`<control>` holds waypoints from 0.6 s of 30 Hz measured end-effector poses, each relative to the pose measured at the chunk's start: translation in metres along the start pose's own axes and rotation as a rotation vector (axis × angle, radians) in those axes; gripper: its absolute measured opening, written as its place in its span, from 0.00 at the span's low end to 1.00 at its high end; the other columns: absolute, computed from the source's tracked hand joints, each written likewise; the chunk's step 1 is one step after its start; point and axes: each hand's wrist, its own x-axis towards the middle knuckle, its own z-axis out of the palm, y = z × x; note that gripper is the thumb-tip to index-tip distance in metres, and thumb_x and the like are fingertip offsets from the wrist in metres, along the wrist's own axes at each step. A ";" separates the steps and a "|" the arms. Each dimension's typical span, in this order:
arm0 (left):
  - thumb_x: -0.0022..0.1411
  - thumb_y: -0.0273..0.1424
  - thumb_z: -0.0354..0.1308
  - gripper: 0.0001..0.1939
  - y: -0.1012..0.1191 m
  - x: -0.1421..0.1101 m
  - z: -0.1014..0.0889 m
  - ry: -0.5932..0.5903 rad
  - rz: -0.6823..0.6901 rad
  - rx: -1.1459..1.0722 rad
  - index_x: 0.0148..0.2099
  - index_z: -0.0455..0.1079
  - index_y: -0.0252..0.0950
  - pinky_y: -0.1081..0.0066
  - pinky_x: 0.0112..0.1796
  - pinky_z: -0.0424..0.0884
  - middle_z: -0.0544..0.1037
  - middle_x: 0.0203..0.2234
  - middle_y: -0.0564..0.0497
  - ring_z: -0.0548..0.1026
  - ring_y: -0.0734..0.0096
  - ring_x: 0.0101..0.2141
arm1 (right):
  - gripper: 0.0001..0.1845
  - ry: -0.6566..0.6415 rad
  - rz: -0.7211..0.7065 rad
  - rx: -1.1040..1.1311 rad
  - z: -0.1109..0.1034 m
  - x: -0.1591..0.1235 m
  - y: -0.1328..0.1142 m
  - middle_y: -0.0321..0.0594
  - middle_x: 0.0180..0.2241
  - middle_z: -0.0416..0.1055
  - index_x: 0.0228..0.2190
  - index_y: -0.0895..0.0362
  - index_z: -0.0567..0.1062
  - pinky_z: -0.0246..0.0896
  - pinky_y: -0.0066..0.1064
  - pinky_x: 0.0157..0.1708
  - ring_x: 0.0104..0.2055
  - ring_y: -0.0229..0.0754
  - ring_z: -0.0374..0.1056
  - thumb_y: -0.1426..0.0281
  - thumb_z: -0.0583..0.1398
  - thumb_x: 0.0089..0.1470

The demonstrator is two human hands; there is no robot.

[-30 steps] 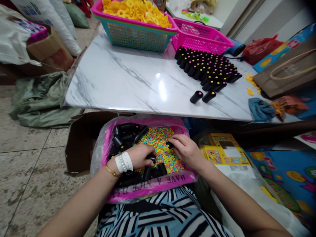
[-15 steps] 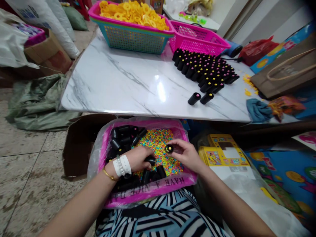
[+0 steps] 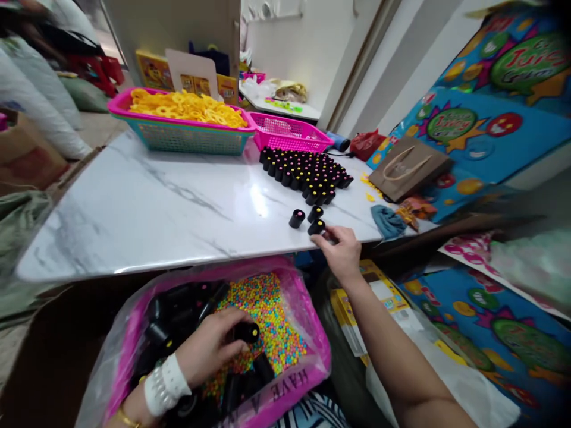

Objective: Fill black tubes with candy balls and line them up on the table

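Note:
My right hand (image 3: 342,252) pinches a short black cylinder (image 3: 316,227) with a yellow dot on its end, at the table's front edge. Two like cylinders stand just beyond it, one with a pink dot (image 3: 297,219) and one with a yellow dot (image 3: 315,214). Over the lap, my left hand (image 3: 218,345) has its fingers round another black cylinder (image 3: 247,332), its yellow-dotted end showing. Below that hand is a pink plastic-lined basket (image 3: 316,324), holding small multicoloured beads (image 3: 263,303) and several loose black cylinders (image 3: 263,367).
On the marbled white table (image 3: 191,208), many black cylinders (image 3: 303,172) stand in a tight block. Behind are a basket of yellow ring-shaped pieces (image 3: 187,110) and a pink basket (image 3: 289,132). A brown paper bag (image 3: 408,169), a blue cloth (image 3: 387,222) and colourful boxes (image 3: 482,128) lie right.
My right hand has moved from over the beads up to the table with its cylinder. My left hand has lifted a cylinder slightly. The view has tilted up.

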 end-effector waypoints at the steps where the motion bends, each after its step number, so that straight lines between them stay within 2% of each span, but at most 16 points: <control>1: 0.56 0.30 0.58 0.15 0.001 0.000 0.000 0.022 -0.002 -0.033 0.47 0.72 0.39 0.64 0.45 0.70 0.77 0.42 0.48 0.74 0.63 0.42 | 0.14 0.022 -0.008 -0.008 0.001 -0.002 -0.002 0.39 0.28 0.73 0.35 0.56 0.78 0.64 0.40 0.42 0.37 0.47 0.67 0.61 0.67 0.48; 3: 0.55 0.32 0.60 0.16 0.003 -0.001 0.000 0.065 -0.010 -0.122 0.47 0.72 0.39 0.65 0.44 0.70 0.78 0.41 0.49 0.75 0.65 0.40 | 0.14 0.082 -0.022 0.015 -0.002 -0.018 -0.013 0.41 0.30 0.72 0.38 0.56 0.78 0.64 0.43 0.44 0.38 0.48 0.67 0.62 0.66 0.51; 5: 0.54 0.33 0.61 0.17 0.002 -0.002 0.000 0.088 -0.041 -0.247 0.48 0.73 0.38 0.66 0.42 0.71 0.78 0.40 0.50 0.75 0.67 0.38 | 0.13 0.023 -0.040 0.105 -0.009 -0.045 -0.031 0.43 0.34 0.72 0.42 0.54 0.76 0.63 0.44 0.47 0.40 0.48 0.67 0.65 0.64 0.54; 6: 0.54 0.33 0.62 0.18 0.001 -0.002 0.000 0.091 -0.060 -0.322 0.48 0.72 0.37 0.66 0.41 0.71 0.78 0.40 0.50 0.75 0.68 0.37 | 0.14 -0.092 -0.059 0.180 -0.012 -0.060 -0.042 0.44 0.37 0.72 0.44 0.54 0.76 0.63 0.44 0.48 0.43 0.48 0.67 0.66 0.63 0.54; 9: 0.54 0.31 0.61 0.20 0.000 -0.002 0.002 0.060 -0.094 -0.512 0.50 0.71 0.35 0.68 0.39 0.72 0.79 0.38 0.50 0.75 0.69 0.35 | 0.23 -0.608 -0.159 0.452 -0.013 -0.101 -0.072 0.45 0.49 0.70 0.53 0.51 0.70 0.65 0.41 0.50 0.50 0.47 0.67 0.69 0.63 0.54; 10: 0.54 0.30 0.61 0.19 0.000 -0.001 0.004 0.041 -0.097 -0.540 0.50 0.71 0.35 0.68 0.40 0.71 0.78 0.36 0.51 0.75 0.70 0.35 | 0.26 -0.729 -0.185 0.518 -0.009 -0.112 -0.080 0.45 0.51 0.69 0.55 0.50 0.69 0.65 0.41 0.52 0.53 0.46 0.66 0.70 0.62 0.55; 11: 0.54 0.28 0.60 0.19 0.000 0.000 0.006 0.028 -0.098 -0.555 0.49 0.71 0.35 0.69 0.40 0.71 0.78 0.36 0.52 0.75 0.70 0.35 | 0.26 -0.793 -0.190 0.560 -0.005 -0.121 -0.086 0.44 0.52 0.69 0.56 0.50 0.68 0.64 0.40 0.53 0.54 0.46 0.66 0.71 0.62 0.55; 15: 0.50 0.24 0.61 0.16 0.002 0.002 0.016 0.111 -0.114 -0.622 0.43 0.66 0.35 0.71 0.38 0.72 0.76 0.36 0.54 0.76 0.71 0.36 | 0.21 -0.772 -0.017 0.600 0.013 -0.135 -0.096 0.42 0.47 0.73 0.50 0.52 0.72 0.64 0.38 0.51 0.50 0.44 0.68 0.75 0.62 0.54; 18: 0.50 0.25 0.62 0.13 0.001 0.001 0.018 0.201 -0.118 -0.437 0.36 0.61 0.37 0.73 0.32 0.71 0.72 0.30 0.56 0.74 0.72 0.31 | 0.18 -0.873 0.054 0.679 0.023 -0.128 -0.090 0.40 0.45 0.74 0.46 0.53 0.74 0.64 0.38 0.51 0.48 0.43 0.70 0.74 0.63 0.52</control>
